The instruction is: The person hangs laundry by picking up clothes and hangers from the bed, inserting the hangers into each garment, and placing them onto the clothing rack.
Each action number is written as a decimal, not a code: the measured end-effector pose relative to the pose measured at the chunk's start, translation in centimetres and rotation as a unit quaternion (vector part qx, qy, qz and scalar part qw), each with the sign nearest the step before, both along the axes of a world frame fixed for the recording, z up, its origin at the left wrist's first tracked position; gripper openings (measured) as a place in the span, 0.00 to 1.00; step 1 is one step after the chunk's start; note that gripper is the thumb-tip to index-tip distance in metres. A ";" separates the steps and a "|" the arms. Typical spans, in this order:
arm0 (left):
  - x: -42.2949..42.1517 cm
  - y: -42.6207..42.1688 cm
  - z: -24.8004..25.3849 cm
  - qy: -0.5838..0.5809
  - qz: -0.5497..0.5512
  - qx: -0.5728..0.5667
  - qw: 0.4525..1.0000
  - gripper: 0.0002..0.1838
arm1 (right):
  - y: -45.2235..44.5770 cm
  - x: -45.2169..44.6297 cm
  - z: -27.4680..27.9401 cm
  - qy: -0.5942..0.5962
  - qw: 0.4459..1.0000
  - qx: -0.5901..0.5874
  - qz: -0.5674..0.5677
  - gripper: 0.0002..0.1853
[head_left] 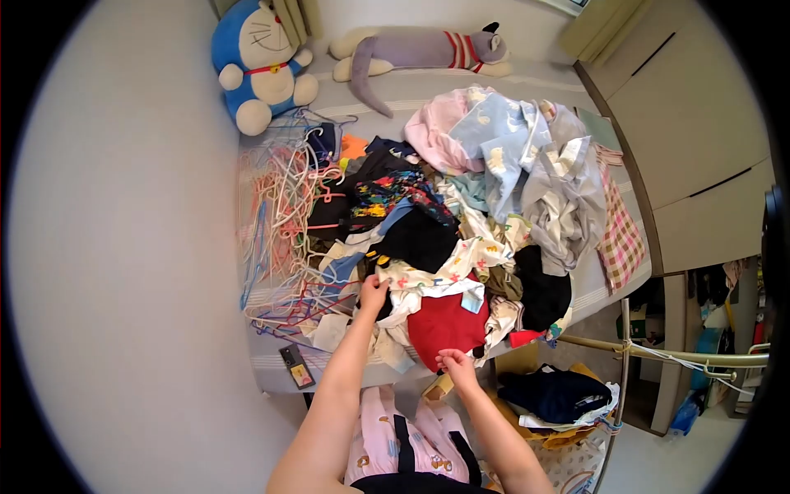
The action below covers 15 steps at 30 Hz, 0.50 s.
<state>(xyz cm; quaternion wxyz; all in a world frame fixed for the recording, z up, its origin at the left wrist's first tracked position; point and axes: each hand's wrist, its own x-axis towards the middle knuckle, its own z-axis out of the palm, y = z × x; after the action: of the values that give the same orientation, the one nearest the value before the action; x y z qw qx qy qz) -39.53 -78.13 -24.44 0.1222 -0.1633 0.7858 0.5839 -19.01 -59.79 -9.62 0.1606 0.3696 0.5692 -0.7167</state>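
My left hand (374, 291) reaches into the heap of clothes, with its fingers closed at the edge of a white garment with a colourful print (448, 265). Just above it lies a black garment (421, 239). A red garment (445, 328) hangs towards the bed's front edge. At its lower edge is my right hand (457, 365), fingers pinched together; whether cloth is between them cannot be made out. White cloth (403, 305) lies between the red garment and my left hand.
Tangled hangers (284, 206) cover the bed's left side, with a phone (296, 366) at the front corner. Pink and blue bedding (494, 140) is piled behind. Plush toys (263, 78) sit at the back. A metal rail (683, 356) and a clothes-filled container (555, 403) stand at right.
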 end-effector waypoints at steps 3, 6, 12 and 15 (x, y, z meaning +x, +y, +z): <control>2.5 0.8 5.4 0.096 -0.054 -0.041 0.993 0.10 | -1.6 -3.1 0.9 0.014 0.999 0.030 0.030 0.13; 8.0 1.1 9.7 0.079 -0.103 -0.001 0.992 0.09 | -4.9 -7.9 2.2 0.045 0.999 -0.013 -0.015 0.23; 13.2 -2.0 13.7 0.180 -0.028 0.088 0.979 0.07 | -8.1 -12.0 -2.5 0.068 0.986 0.145 0.055 0.07; 9.6 -6.8 5.8 -0.011 0.143 0.151 0.978 0.13 | -7.8 -11.9 -3.5 0.131 0.946 0.285 0.088 0.10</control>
<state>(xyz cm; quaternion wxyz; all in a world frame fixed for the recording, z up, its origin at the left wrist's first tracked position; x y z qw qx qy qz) -29.90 -84.97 -18.64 0.0694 -0.2605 0.6554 0.7056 -30.92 -67.60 -13.08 0.0347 0.2513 0.7956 -0.5501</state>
